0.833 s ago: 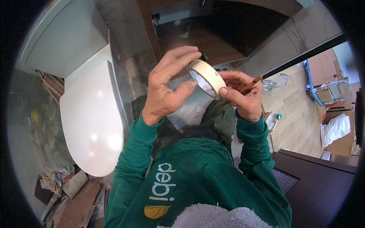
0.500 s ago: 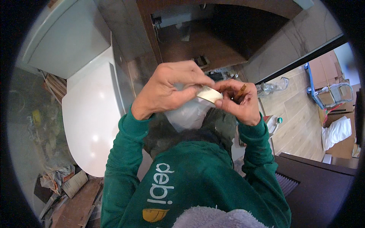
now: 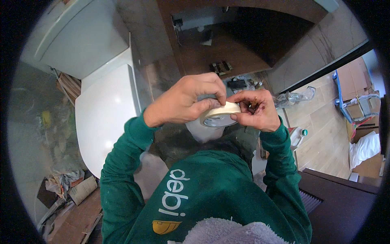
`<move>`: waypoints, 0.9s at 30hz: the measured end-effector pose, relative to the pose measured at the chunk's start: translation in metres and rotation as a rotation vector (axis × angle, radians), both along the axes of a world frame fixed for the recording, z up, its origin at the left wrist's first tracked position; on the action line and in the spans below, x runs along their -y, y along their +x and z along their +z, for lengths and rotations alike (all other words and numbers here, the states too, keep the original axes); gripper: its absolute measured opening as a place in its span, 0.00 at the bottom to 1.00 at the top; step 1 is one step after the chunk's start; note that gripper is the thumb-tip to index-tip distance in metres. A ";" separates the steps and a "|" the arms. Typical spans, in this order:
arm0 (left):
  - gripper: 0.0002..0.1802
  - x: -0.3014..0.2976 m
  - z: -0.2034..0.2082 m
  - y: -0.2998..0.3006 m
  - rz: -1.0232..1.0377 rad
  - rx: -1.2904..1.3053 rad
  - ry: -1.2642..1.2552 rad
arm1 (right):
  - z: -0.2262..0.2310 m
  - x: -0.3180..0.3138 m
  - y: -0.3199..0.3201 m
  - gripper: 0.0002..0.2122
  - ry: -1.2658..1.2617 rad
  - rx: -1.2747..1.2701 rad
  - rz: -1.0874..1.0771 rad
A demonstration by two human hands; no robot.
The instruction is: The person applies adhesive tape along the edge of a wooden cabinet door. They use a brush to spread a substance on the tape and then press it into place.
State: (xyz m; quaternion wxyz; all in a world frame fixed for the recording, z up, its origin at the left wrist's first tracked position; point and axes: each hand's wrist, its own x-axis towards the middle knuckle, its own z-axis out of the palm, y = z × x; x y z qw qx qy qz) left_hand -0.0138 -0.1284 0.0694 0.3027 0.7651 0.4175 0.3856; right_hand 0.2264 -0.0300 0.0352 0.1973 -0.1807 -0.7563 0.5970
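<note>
Two bare hands meet at one roll of tape (image 3: 226,110), cream on the outside, held tilted above the lap. The right hand (image 3: 260,110) pinches its right side, thumb on the near edge and forefinger over the top; one slim dark-brown object (image 3: 252,106) sits among its curled fingers, too shadowed to make out fully. The left hand (image 3: 185,99) has its thumb and forefinger drawn close together, touching the roll's upper left part; I cannot tell whether they grip the tape's end. Its other fingers are bent.

Two green sleeves run back from the wrists to one green sweatshirt (image 3: 227,183), and one greyish towel (image 3: 235,232) lies at the lower edge. Under the roll, one whitish thing (image 3: 202,132) is partly hidden between the legs.

On the left stands one toilet (image 3: 105,126) with its lid down; below it lie scraps and brown boards (image 3: 77,213), too jumbled to count. Beyond the hands is one dark-brown cabinet (image 3: 239,49). To the right, on the floor, are one clear plastic bottle (image 3: 300,96), one white jug (image 3: 297,139) with one green cap, and, farther off, one white bag (image 3: 364,150) near cardboard (image 3: 352,81).
</note>
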 end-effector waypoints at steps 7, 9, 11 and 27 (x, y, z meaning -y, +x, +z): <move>0.04 0.018 -0.020 0.003 0.325 0.221 0.308 | -0.015 -0.005 -0.029 0.17 -0.256 -0.127 -0.022; 0.04 0.022 -0.018 -0.004 0.395 0.240 0.369 | -0.015 -0.003 -0.042 0.16 -0.294 -0.132 -0.016; 0.04 0.025 -0.013 -0.013 0.473 0.187 0.426 | -0.017 0.005 -0.059 0.17 -0.337 -0.166 -0.097; 0.04 0.010 0.042 -0.099 0.843 0.614 0.470 | -0.007 0.058 -0.134 0.07 0.733 -0.269 -0.291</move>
